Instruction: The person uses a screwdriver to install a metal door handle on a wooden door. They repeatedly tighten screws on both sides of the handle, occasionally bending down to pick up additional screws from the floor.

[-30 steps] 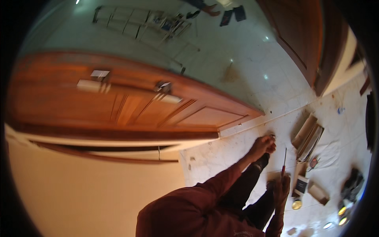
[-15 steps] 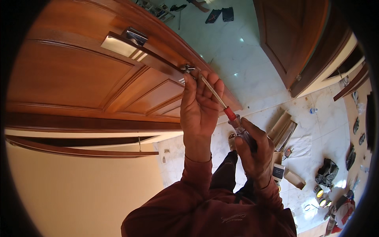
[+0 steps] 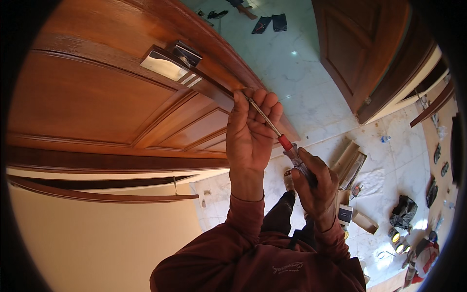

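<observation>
My right hand (image 3: pixel 317 190) is wrapped around the clear handle of a screwdriver (image 3: pixel 285 142) with a red collar. Its metal shaft slants up and left across the curled fingers of my left hand (image 3: pixel 249 141). Thumb and forefinger of that hand close about the tip, right at the brown wooden door (image 3: pixel 87 97). Whatever the tip meets is hidden by the fingers. Just left of them, a long door handle (image 3: pixel 168 67) with a shiny silver end runs along the door, a square metal piece beside it.
A second wooden door (image 3: pixel 350 44) stands at the upper right. On the tiled floor lie open cardboard boxes (image 3: pixel 346 160), a small dark-and-white box (image 3: pixel 345 214), a black plastic bag (image 3: pixel 403 211) and a bottle (image 3: pixel 386 139). Another person's foot (image 3: pixel 247 11) shows at the top.
The door and its handle appear shifted right in view. Both hands keep their grip, and a small metal piece seen by my left thumb before is now covered.
</observation>
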Tool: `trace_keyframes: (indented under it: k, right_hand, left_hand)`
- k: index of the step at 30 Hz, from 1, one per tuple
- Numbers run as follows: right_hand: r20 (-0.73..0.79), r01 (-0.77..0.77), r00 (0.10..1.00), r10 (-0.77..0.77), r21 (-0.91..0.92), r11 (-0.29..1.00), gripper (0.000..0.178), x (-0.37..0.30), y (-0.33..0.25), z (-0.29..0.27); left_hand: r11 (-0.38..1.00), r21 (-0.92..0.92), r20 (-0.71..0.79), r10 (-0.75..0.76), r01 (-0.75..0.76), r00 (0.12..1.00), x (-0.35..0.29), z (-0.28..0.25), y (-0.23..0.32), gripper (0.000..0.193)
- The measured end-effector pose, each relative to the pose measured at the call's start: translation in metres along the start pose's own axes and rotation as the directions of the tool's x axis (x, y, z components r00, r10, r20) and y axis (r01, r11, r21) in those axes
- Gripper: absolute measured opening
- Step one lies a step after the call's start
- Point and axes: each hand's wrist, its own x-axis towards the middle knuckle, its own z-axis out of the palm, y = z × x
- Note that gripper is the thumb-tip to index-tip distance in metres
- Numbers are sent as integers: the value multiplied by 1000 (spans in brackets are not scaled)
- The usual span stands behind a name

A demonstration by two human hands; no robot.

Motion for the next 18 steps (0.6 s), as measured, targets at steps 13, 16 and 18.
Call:
trace_keyframes:
  k: [13, 16, 18]
  right_hand:
    - [459, -623, 721, 519, 757, 196, 32, 8, -9, 9]
    - [357, -631, 756, 548, 621, 465, 32, 22, -25, 10]
    - [296, -554, 823, 485, 609, 568, 33, 24, -28, 11]
  left_hand:
    - [980, 193, 117, 34, -56, 993, 18, -15, 18, 22]
    - [987, 132, 152, 71, -92, 986, 25, -11, 18, 21]
    - [996, -3, 205, 87, -88, 975, 32, -6, 10, 20]
